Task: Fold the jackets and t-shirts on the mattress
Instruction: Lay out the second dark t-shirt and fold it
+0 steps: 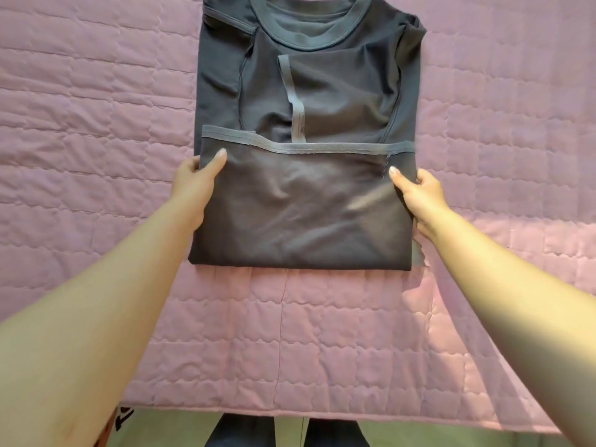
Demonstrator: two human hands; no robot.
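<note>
- Pink quilted mattress (80, 124) fills the head view, spreading beyond and to either side of the hands.
- Dark t-shirt (300, 214) lies flat between the hands, sleeves turned in and lower half folded up. Its hem (322, 146) runs level just beyond the thumbs, with the collar (309, 37) farther off.
- Left hand (193, 182) and right hand (422, 196) are well apart. Each pinches a side edge of the folded panel, thumb on top, fingers beneath.
- Judgement: the last fold toward the collar appears to be in hand. Lift both sides evenly, keep the hem straight, lay it just short of the collar, then smooth the creases between the hands.
</note>
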